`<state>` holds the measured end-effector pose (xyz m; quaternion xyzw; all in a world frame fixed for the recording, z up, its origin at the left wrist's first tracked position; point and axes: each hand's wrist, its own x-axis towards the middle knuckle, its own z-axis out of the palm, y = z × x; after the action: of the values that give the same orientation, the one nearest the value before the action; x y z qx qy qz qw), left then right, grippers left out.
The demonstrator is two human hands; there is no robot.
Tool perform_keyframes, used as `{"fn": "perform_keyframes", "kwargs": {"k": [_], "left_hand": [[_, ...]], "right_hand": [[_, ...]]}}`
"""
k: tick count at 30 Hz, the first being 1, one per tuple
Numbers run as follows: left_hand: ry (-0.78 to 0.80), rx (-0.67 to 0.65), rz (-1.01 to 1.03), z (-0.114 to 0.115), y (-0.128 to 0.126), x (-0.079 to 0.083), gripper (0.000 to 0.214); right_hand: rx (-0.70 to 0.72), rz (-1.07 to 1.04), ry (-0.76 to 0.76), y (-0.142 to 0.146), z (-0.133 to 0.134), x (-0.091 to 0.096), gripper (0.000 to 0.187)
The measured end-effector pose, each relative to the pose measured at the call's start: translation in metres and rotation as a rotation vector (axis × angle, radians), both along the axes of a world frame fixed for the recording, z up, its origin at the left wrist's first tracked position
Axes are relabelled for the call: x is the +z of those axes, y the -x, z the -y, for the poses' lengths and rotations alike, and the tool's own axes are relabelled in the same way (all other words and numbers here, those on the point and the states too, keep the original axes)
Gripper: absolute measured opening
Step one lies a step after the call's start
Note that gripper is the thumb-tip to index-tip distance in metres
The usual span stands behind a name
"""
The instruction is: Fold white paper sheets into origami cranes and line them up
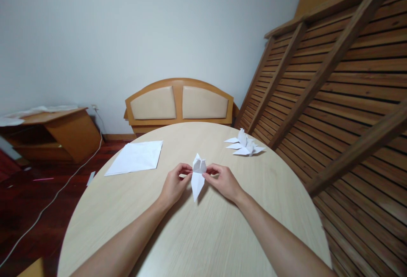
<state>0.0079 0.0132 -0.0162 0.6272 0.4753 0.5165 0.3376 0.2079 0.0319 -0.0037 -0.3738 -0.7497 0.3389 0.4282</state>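
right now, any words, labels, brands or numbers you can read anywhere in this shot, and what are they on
No readable text anywhere in this view.
The folded paper, pinched between the left hand and right hand, is plain white.
The flat sheets and the folded figures on the table show no print.
The headboard and the cabinet show no label or sign.

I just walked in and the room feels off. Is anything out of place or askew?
Yes. A big slatted wooden frame leans tilted on the right, and a padded headboard stands on its own behind the table. A white cable trails across the floor. The left hand and right hand just pinch a folded paper.
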Motion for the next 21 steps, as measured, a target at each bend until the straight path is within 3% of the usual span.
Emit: {"fn": "perform_keyframes", "kwargs": {"k": [6,10,14,21], "left_hand": [[-0.02,-0.032,-0.073,0.0,0.0,-0.003,0.024],[-0.07,0.026,-0.198,0.001,0.002,-0.008,0.026],[-0.063,0.025,-0.254,0.0,0.005,-0.014,0.033],[-0.069,-0.006,-0.313,-0.004,0.008,-0.019,0.034]], "right_hand": [[-0.098,-0.081,0.024,-0.003,-0.008,-0.002,0.019],[-0.332,-0.228,-0.017,-0.022,-0.024,0.005,0.031],[-0.644,-0.31,-0.086,-0.059,-0.044,0.007,0.039],[-0.988,-0.126,-0.084,-0.107,-0.054,0.003,0.036]]}}
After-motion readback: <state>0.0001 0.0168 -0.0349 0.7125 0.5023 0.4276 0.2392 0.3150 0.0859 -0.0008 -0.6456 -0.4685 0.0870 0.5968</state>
